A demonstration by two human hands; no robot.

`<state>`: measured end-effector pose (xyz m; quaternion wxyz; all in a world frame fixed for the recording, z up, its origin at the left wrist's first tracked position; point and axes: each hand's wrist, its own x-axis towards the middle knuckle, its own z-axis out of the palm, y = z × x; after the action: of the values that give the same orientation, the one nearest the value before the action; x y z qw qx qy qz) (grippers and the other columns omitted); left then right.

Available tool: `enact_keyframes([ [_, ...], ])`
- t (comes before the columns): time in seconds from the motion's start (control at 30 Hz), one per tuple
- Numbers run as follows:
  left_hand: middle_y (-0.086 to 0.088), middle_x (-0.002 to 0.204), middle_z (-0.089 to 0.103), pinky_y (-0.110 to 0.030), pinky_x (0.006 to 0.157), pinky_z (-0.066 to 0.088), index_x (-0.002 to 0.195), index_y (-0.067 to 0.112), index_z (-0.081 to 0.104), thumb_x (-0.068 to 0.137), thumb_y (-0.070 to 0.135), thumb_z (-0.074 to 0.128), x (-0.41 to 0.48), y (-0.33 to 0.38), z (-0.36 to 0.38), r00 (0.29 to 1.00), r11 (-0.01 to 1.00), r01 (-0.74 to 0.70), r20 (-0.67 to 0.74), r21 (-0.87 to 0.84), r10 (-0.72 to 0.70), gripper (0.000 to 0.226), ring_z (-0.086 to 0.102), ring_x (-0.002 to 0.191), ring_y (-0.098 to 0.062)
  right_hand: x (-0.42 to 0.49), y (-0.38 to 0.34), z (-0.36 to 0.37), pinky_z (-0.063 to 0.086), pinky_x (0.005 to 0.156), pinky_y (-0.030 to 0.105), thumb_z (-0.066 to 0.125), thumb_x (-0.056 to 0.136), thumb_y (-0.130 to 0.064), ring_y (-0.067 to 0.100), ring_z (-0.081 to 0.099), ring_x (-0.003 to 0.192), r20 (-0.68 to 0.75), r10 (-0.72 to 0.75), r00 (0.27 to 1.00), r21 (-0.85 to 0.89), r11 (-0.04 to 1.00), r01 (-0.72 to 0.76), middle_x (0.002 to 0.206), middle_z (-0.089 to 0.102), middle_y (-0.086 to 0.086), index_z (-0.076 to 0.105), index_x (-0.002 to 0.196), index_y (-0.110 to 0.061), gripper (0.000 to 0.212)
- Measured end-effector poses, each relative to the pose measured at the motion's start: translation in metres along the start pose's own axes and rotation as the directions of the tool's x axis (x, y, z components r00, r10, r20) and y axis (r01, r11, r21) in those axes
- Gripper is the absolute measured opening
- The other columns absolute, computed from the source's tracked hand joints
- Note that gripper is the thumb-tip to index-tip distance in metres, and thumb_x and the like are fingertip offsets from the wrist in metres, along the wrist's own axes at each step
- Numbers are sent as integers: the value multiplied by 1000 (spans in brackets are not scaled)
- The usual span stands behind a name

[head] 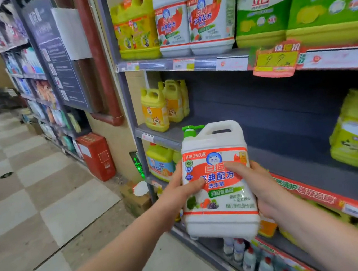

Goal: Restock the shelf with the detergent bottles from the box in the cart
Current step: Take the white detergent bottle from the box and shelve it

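Observation:
A white detergent bottle [220, 199] with a red-and-white label, a green pump and a moulded handle is held upright in front of the middle shelf [268, 140]. My left hand [179, 190] grips its left side, thumb across the label. My right hand [258, 184] grips its right side, thumb on the label. The dark shelf board behind the bottle is bare across a wide stretch. Neither the box nor the cart is in view.
Small yellow bottles [162, 106] stand at the shelf's left end and green-yellow jugs [357, 133] at its right. The top shelf holds yellow, white [193, 22] and green jugs. Lower shelves carry small bottles. A red box [97, 156] and a cardboard box [136, 200] sit on the aisle floor.

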<state>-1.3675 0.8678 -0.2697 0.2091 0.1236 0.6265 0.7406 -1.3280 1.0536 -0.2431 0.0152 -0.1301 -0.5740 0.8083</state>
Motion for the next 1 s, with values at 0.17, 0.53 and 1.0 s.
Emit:
enact_keyframes([
  [0.17,-5,108,72,-36,72,59,124,36,48,71,25,75,75,5,-27,999,1000,1,-35,16,0,61,70,95,-26,84,-5,8,58,57,41,77,72,-18,35,72,79,23,10,1000,-6,1000,-10,94,73,18,56,118,-9,52],
  [0.53,-4,114,70,-44,84,56,128,36,44,83,17,68,236,36,-65,998,997,-40,-43,60,42,54,68,102,-26,257,-53,16,57,52,36,77,73,-18,30,73,75,58,-12,998,-72,997,17,97,73,16,54,116,-13,49],
  [1.0,-6,118,67,-48,90,53,134,39,36,81,13,72,371,50,-133,991,992,7,129,125,-23,69,67,104,-26,372,-43,35,58,58,35,76,73,-24,28,73,80,-103,-85,991,-85,993,77,96,73,14,54,118,-15,50],
])
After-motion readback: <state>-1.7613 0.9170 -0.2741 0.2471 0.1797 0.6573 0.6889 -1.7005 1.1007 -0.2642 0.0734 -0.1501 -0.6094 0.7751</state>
